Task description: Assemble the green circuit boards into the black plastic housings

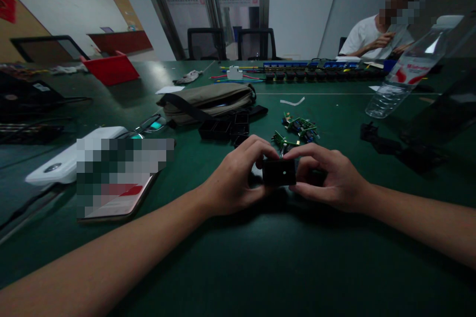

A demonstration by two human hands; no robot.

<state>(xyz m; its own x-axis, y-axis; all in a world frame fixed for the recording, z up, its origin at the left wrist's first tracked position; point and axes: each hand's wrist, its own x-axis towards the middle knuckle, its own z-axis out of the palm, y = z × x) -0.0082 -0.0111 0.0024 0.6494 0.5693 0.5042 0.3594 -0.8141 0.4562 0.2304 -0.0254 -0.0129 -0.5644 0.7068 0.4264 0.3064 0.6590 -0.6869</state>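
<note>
A small black plastic box (pixel 278 172) with a tiny pale dot on its face sits between both my hands, just above the green table (pixel 260 267). My left hand (pixel 232 181) pinches its left side with curled fingers. My right hand (pixel 327 178) grips its right side, fingers wrapped over the top. Just beyond my fingers lie several small green circuit boards (pixel 299 129). A cluster of empty black plastic housings (pixel 226 128) rests a little further back to the left.
A phone (pixel 119 203) and a white device (pixel 69 158) lie at left. A khaki bag (pixel 208 101) sits behind the housings. A clear plastic bottle (pixel 405 77) leans at right above more black parts (pixel 394 146). A seated person (pixel 368 34) works at far right; a red box (pixel 109 69) stands far left.
</note>
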